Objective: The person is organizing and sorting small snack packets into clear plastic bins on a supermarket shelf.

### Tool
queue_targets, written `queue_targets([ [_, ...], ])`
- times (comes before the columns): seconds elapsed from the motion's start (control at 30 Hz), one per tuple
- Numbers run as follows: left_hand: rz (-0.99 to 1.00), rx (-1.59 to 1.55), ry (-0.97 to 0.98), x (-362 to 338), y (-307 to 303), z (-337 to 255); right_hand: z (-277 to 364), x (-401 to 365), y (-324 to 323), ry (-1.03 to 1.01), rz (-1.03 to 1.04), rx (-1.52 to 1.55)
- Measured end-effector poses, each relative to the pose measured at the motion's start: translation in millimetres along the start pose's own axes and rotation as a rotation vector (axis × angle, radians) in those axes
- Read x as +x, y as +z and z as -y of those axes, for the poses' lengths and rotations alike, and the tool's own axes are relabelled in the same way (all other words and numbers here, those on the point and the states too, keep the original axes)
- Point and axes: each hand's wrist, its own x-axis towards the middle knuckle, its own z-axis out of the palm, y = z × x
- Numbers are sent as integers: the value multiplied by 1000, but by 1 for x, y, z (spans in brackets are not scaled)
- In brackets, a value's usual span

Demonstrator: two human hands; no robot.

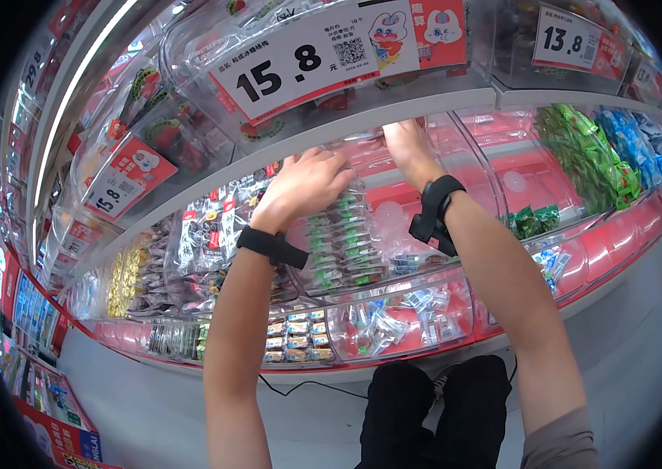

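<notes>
My left hand [307, 186] is over the far end of a bin of small clear packets with green marks [344, 234], which lie in stacked rows. Its fingers curl downward, and whatever lies beneath them is hidden. To its right, my right hand [410, 148] reaches into the back of the neighbouring red-bottomed bin [401, 195]. The upper shelf edge hides its fingertips, so I cannot see what they touch. Dark packets with white and red labels [213, 234] fill the bin left of my left hand.
Above my hands runs the upper shelf edge [417, 108], with a 15.8 price sign [292, 74] over it. Clear bin fronts [425, 273] stand below my forearms. Green bags [581, 152] lie at right. A black cable [307, 384] crosses the floor by my legs.
</notes>
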Motion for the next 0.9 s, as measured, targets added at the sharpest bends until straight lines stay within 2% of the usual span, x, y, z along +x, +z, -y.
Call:
queue_targets([
  [0.17, -1, -25, -4, -2, -1, -1, -16, -4, 0, 147, 161, -292],
  [0.27, 2, -14, -10, -1, 0, 0, 9, -17, -2, 227, 250, -251],
  [0.37, 8, -20, -30, -1, -1, -1, -26, 4, -4, 37, 380, -481],
  [0.47, -1, -31, -25, -1, -2, -2, -2, -9, 1, -110, 375, -800],
  [0.57, -1, -46, -27, -2, 0, -1, -15, -23, 7, -347, 222, -911],
  [0.67, -1, -46, -28, -2, -1, -2, -9, -22, 5, -253, 218, -963],
  [0.77, 8, -41, -32, -1, -2, -2, 5, -22, 0, -85, 270, -871],
  [0.9, -12, -34, -16, -1, 0, 0, -5, -17, 2, -67, 325, -744],
])
